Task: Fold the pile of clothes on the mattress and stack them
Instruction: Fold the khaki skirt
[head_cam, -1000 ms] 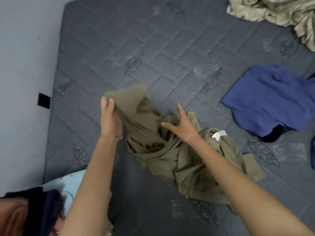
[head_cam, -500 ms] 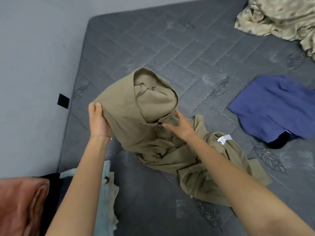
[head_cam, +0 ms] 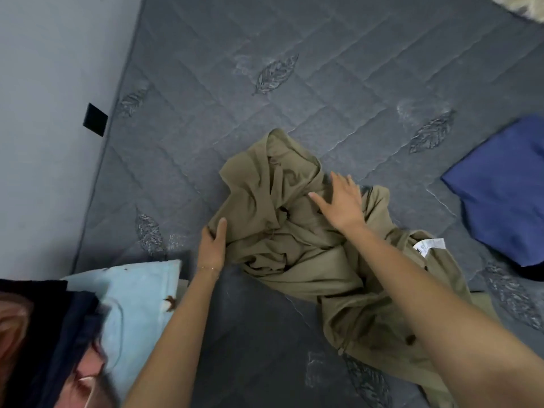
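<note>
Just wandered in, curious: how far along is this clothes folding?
Roughly midway. Done: a stack lies lower left. In hand: the crumpled olive garment, left hand gripping its edge, right hand flat on it. To go: the blue garment and beige cloth.

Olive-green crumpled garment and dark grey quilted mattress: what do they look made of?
The olive-green crumpled garment looks like thin woven cloth, perhaps cotton, matte: soft creases, a white sewn-in label. The dark grey quilted mattress looks like padded fabric ticking, faintly shiny: stitched diamonds, leaf motifs.
</note>
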{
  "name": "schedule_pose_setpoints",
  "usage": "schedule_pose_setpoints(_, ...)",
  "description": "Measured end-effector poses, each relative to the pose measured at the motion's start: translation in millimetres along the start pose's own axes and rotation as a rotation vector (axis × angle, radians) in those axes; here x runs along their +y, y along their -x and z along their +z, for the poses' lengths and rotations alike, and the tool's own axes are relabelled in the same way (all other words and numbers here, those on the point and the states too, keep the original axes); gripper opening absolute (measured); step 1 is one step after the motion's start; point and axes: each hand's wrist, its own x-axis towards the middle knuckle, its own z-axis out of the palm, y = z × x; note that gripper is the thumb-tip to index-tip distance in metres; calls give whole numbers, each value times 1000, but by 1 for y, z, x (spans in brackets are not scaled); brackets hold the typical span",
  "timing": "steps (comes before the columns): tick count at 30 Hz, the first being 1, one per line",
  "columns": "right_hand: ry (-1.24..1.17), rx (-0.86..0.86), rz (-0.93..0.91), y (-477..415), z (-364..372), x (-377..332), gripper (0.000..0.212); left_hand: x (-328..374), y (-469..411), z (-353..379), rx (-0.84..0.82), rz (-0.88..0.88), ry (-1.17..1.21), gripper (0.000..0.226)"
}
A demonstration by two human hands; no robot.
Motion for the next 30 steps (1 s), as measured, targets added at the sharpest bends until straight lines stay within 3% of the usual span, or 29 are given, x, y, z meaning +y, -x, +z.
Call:
schedule_pose_setpoints(4, 6, -146, -7, -23, 11, 6, 83, -26, 3, 4, -125, 54, 105, 54)
schedule_pose_setpoints(7, -193, -206, 25, -22, 20, 4, 91, -27, 4, 9, 23, 205, 96, 30)
schedule_pose_setpoints(9, -200, -195, 23, -14, 23, 3, 84, -24, 4, 10, 119, 263, 105, 12)
schedule_pose_setpoints(13, -98, -284, 50, 6, 15, 0, 52, -10, 5, 4, 196, 358, 106, 8)
schedule_pose_setpoints(17, -95, -161, 24, 36, -14, -14, 26, 31, 20, -4, 289, 471, 126, 17)
schedule_pose_setpoints(23, -163, 12, -19, 92, -86, -29, 32, 96, 71, -4, 302, 660, 126, 31)
schedule_pose_setpoints(27, -449, 94, 67, 139, -133, -34, 27, 129, 118, -12, 236, 670, 129, 17)
schedule_pose_setpoints(30, -649, 40, 182, 183, -161, -37, 30, 148, 165, -22, 194, 695, 159, 6)
